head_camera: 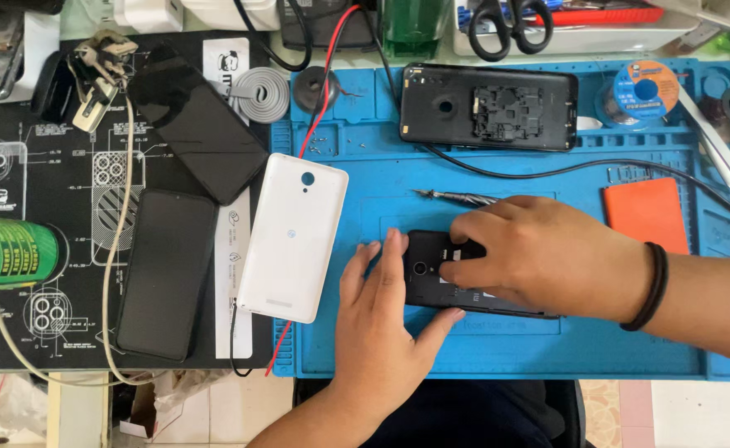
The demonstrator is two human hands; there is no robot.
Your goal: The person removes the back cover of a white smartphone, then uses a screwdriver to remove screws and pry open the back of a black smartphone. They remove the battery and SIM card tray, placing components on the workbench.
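Observation:
A black opened phone [428, 274] lies face down on the blue work mat [498, 348]. My left hand [382, 323] rests flat against its left end, thumb under its lower edge. My right hand [539, 257], a black band on the wrist, lies over the phone with fingertips pressing on its back near the camera hole. A white phone back cover [294, 236] lies just left of my left hand, half on the mat.
Another opened black phone [488, 106] lies at the mat's back, a screwdriver [456, 197] in front of it. An orange card [647, 214] and tweezers [726, 162] are to the right. Two dark phones [195, 129] [166, 274] and a green can [8, 253] sit left. Scissors [510, 25] behind.

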